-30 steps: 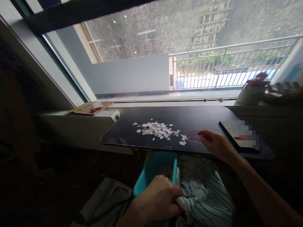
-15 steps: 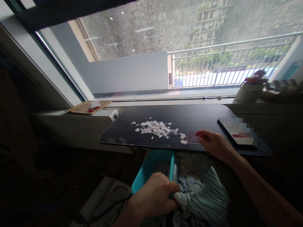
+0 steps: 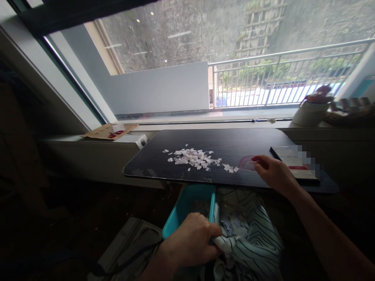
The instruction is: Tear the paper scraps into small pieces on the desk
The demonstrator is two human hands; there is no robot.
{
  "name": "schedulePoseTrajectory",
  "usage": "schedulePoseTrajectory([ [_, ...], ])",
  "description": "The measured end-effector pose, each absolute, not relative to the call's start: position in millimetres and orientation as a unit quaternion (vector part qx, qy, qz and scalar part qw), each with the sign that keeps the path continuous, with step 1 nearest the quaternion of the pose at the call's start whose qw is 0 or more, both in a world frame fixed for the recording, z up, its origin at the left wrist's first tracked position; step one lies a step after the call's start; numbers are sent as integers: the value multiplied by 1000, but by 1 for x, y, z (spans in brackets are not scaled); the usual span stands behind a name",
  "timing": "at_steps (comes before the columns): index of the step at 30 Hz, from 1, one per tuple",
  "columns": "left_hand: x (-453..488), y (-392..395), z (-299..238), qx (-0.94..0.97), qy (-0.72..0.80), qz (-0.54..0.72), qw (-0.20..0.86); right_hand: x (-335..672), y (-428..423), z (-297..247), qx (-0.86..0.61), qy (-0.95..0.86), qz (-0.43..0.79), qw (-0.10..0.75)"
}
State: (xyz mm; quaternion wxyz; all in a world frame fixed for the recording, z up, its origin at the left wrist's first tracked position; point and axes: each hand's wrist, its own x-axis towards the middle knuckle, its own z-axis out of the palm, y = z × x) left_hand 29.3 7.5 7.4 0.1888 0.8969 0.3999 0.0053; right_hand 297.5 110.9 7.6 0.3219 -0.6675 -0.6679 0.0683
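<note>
My right hand is closed on a clear protractor with pink markings, which lies low over the dark tabletop. Just left of the protractor are a few small paper scraps. A larger heap of white paper scraps covers the tabletop's middle left. Below the front edge, my left hand pinches a bunched corner of white cloth with black wavy lines. More paper scraps lie in the cloth's hollow. Beside that hand stands a turquoise bin, its inside mostly in shadow.
A phone, its screen partly blurred out, lies at the tabletop's right end. A white jug-like container stands on the sill at right. Brown paper with red-handled scissors lies at left above the radiator. The window is behind.
My right hand has moved a little right and away from the front edge with the protractor. The few scraps beside it have shifted right and back. My left hand stays on the cloth.
</note>
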Motion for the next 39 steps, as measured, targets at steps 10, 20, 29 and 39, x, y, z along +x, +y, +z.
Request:
schedulePoseTrajectory([
  [10, 29, 8, 11, 891, 404, -6, 205, 286, 121, -6, -573, -636, 316, 409],
  [20, 31, 9, 9, 898, 396, 9, 189, 291, 116, -2, -594, -688, 229, 349],
  [29, 32, 10, 9, 895, 398, 15, 199, 298, 114, -2, -570, -703, 246, 348],
  [39, 31, 13, 15, 895, 398, 11, 201, 290, 112, 2, -551, -696, 288, 359],
])
